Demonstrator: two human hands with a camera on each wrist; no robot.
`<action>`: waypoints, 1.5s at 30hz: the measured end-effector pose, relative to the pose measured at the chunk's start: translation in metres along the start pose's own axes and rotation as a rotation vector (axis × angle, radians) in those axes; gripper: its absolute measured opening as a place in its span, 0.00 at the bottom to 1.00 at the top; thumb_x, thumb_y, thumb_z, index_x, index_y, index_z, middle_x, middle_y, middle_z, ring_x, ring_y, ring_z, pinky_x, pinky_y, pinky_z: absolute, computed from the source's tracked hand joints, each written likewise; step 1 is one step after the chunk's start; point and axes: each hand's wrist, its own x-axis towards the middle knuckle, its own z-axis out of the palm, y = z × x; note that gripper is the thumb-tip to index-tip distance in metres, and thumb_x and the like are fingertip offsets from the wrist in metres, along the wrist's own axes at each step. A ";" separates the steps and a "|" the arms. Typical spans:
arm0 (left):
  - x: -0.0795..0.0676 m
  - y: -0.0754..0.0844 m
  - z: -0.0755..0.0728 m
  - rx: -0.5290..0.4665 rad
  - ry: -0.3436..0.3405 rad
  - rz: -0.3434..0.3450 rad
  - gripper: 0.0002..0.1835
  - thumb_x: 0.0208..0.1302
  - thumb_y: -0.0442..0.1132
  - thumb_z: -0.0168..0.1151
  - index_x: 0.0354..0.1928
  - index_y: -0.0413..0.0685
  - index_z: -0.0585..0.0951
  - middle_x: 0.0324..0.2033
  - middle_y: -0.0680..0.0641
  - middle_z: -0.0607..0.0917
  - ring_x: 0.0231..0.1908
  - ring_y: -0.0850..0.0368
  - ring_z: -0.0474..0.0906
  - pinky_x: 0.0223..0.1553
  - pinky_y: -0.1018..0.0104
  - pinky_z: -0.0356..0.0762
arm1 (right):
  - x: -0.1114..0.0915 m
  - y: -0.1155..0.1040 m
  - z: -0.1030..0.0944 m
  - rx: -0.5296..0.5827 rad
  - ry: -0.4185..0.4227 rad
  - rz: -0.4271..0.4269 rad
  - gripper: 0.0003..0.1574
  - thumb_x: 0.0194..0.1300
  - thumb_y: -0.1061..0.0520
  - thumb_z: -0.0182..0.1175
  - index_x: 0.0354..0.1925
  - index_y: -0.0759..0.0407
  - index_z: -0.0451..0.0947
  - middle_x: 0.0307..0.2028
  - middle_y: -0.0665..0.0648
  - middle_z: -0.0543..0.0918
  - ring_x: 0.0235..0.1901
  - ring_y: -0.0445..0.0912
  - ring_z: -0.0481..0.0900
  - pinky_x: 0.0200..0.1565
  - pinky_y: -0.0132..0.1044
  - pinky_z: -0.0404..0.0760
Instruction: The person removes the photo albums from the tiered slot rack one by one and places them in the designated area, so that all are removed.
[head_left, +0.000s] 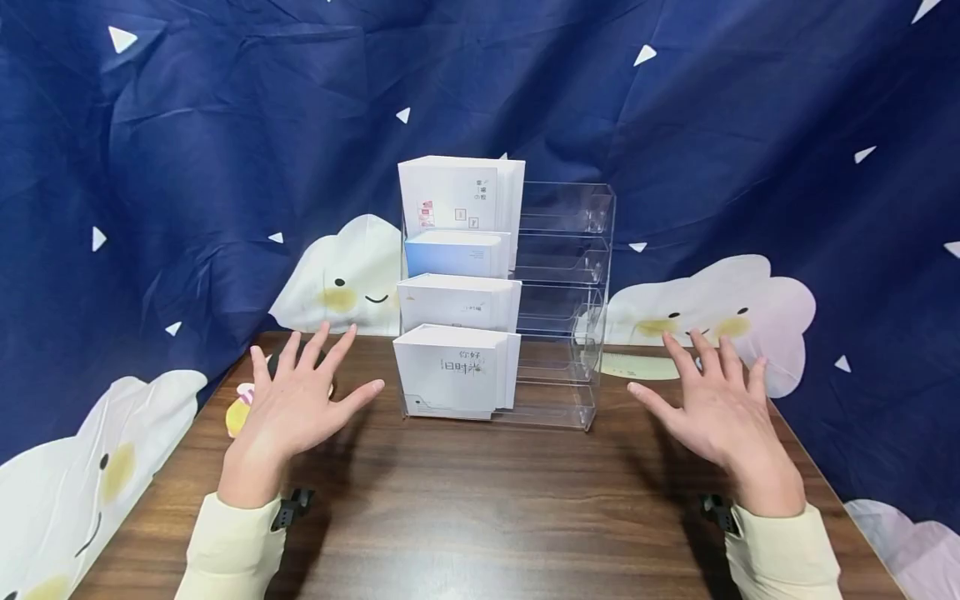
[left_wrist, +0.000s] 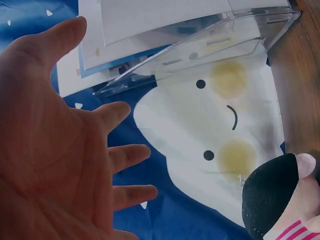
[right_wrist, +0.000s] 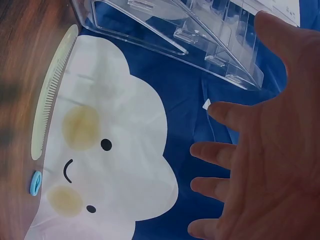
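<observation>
Perhaps the clear rack (head_left: 564,323), loaded with white packs (head_left: 450,300) on its left, could have tipped had the spread, empty hands (head_left: 296,404) (head_left: 716,408) bumped it.

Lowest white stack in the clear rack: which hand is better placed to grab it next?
Left, probably: left hand is nearer the lowest white stack; right hand is across the clear rack. Both empty.

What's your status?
Left hand, right hand both spread, empty. Clear tiered plastic rack upright, mostly white printed rectangular packs on its left side. Nothing visible between hands and rack.
</observation>
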 end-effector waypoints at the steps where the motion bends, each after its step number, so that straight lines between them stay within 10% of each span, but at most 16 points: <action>1: 0.000 0.000 0.000 -0.001 0.000 0.000 0.54 0.73 0.85 0.48 0.91 0.66 0.56 0.91 0.38 0.54 0.88 0.22 0.44 0.77 0.09 0.25 | 0.000 0.000 0.000 0.001 -0.001 0.000 0.63 0.77 0.18 0.55 0.89 0.54 0.55 0.85 0.77 0.55 0.83 0.83 0.46 0.74 0.92 0.32; 24: 0.007 0.005 0.010 -0.022 -0.018 0.034 0.54 0.73 0.83 0.52 0.91 0.62 0.59 0.89 0.36 0.60 0.87 0.22 0.50 0.80 0.12 0.27 | -0.001 -0.004 0.002 -0.005 0.005 -0.007 0.61 0.76 0.19 0.57 0.87 0.56 0.60 0.84 0.77 0.58 0.82 0.82 0.48 0.74 0.91 0.38; 34: 0.025 -0.006 0.040 -0.065 -0.002 0.131 0.45 0.77 0.67 0.65 0.85 0.50 0.70 0.73 0.34 0.82 0.69 0.28 0.81 0.66 0.27 0.79 | 0.001 -0.019 0.002 0.008 0.157 -0.079 0.52 0.77 0.28 0.64 0.83 0.56 0.68 0.81 0.75 0.66 0.82 0.80 0.57 0.75 0.86 0.52; 45: 0.039 -0.017 0.075 -0.208 -0.034 0.108 0.37 0.78 0.61 0.69 0.75 0.41 0.80 0.66 0.36 0.88 0.65 0.35 0.86 0.67 0.34 0.82 | 0.006 -0.059 0.022 0.207 0.409 -0.300 0.37 0.69 0.53 0.78 0.71 0.62 0.81 0.69 0.72 0.82 0.69 0.71 0.78 0.68 0.70 0.76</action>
